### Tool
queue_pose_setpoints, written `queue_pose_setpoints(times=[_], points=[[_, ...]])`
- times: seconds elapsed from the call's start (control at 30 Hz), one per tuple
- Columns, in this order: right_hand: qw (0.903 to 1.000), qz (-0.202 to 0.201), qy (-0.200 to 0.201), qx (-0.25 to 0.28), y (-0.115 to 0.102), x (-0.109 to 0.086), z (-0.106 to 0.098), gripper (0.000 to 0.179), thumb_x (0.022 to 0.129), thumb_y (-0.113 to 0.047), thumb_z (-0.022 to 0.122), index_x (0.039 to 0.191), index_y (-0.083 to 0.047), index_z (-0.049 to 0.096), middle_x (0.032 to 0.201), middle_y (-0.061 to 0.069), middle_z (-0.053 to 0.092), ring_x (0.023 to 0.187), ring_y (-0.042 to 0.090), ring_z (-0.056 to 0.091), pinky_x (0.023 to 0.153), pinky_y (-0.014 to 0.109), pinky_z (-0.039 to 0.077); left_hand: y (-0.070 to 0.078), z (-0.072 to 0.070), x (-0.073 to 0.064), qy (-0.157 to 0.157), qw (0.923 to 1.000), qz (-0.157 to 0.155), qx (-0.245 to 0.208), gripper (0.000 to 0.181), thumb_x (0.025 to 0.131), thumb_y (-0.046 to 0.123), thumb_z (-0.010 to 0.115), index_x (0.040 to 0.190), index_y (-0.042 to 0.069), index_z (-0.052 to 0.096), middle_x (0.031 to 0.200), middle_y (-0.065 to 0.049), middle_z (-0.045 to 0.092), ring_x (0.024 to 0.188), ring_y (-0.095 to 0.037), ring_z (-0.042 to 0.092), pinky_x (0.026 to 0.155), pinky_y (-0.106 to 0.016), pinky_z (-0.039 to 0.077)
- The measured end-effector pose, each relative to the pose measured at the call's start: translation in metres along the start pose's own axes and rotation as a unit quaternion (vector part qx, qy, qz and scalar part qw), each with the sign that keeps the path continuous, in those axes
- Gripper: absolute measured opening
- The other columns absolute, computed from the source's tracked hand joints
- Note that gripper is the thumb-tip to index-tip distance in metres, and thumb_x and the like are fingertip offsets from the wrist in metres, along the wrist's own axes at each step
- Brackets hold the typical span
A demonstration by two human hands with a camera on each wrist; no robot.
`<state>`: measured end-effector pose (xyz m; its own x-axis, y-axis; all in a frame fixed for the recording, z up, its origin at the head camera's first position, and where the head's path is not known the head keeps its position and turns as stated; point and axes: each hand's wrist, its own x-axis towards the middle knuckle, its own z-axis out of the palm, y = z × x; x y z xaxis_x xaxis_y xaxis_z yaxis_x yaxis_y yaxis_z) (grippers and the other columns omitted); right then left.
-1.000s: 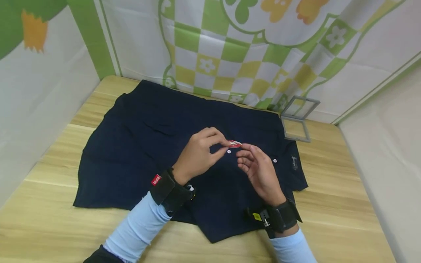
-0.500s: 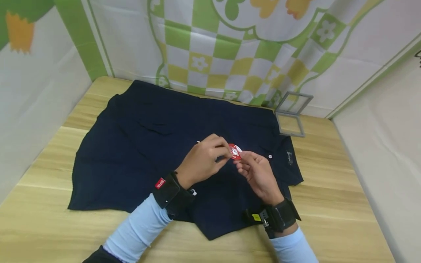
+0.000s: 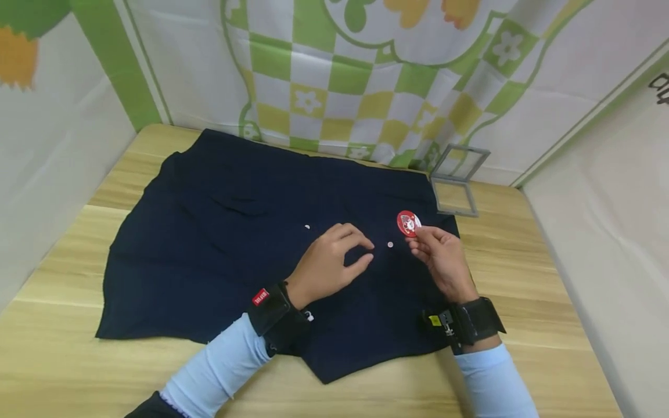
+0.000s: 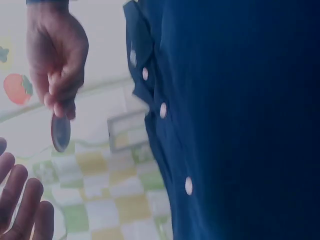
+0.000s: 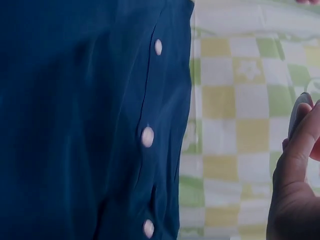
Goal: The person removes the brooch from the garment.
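Observation:
A dark navy shirt (image 3: 235, 186) with white buttons is spread over the table. Above its right part, my right hand (image 3: 444, 264) pinches a round red badge (image 3: 405, 223) by the edge between thumb and fingers, its printed face toward the head camera. The left wrist view shows the greyish back of the badge (image 4: 61, 132). My left hand (image 3: 326, 264) holds nothing; it hovers over the middle of the shirt, thumb and fingertips apart, a little left of a white button (image 3: 390, 244). Another button (image 3: 307, 226) shows farther left.
At the back right, a grey hinged double frame (image 3: 453, 194) stands partly folded up beside the shirt. A patterned cloth wall (image 3: 345, 75) closes off the back, with pale walls at both sides. Wooden tabletop (image 3: 533, 302) shows around the shirt.
Both hands had held the badge between them. The left hand has let go, and the right hand has carried the badge to the right, turning its printed face into view.

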<state>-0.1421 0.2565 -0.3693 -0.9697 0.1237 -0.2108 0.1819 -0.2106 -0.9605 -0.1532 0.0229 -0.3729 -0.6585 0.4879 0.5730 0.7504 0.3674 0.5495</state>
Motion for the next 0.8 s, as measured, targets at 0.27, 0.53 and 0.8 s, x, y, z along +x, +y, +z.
queue_pose_setpoints(times=[0.27, 0.53, 0.8], points=[[0.9994, -0.020, 0.030, -0.001, -0.009, 0.015, -0.027, 0.014, 0.087, -0.013, 0.058, 0.094, -0.001, 0.056, 0.074, 0.003, 0.067, 0.065, 0.006, 0.064, 0.062, 0.017, 0.051, -0.004, 0.028, 0.014, -0.012, 0.9896, -0.040, -0.137, 0.015, 0.085, 0.022, 0.062, 0.094, 0.011, 0.066, 0.087, 0.003, 0.059, 0.081, -0.008, 0.056, 0.073, -0.020, 0.046], [0.9973, -0.018, 0.046, -0.055, -0.010, 0.054, -0.047, 0.016, 0.089, -0.012, 0.056, 0.097, 0.002, 0.053, 0.070, 0.001, 0.067, 0.064, 0.006, 0.064, 0.060, 0.016, 0.050, -0.014, 0.057, 0.022, -0.027, 0.9571, -0.178, -0.228, 0.015, 0.088, 0.024, 0.058, 0.093, 0.013, 0.066, 0.085, 0.000, 0.064, 0.074, -0.006, 0.058, 0.065, -0.018, 0.046], [0.9846, 0.009, 0.037, -0.171, -0.004, 0.109, -0.063, 0.027, 0.092, -0.011, 0.049, 0.109, 0.011, 0.049, 0.067, -0.004, 0.065, 0.066, 0.005, 0.064, 0.067, 0.018, 0.051, -0.022, 0.072, 0.023, -0.058, 0.9175, -0.284, -0.272, 0.017, 0.088, 0.027, 0.058, 0.095, 0.014, 0.067, 0.085, -0.004, 0.066, 0.074, -0.012, 0.060, 0.060, -0.023, 0.046]])
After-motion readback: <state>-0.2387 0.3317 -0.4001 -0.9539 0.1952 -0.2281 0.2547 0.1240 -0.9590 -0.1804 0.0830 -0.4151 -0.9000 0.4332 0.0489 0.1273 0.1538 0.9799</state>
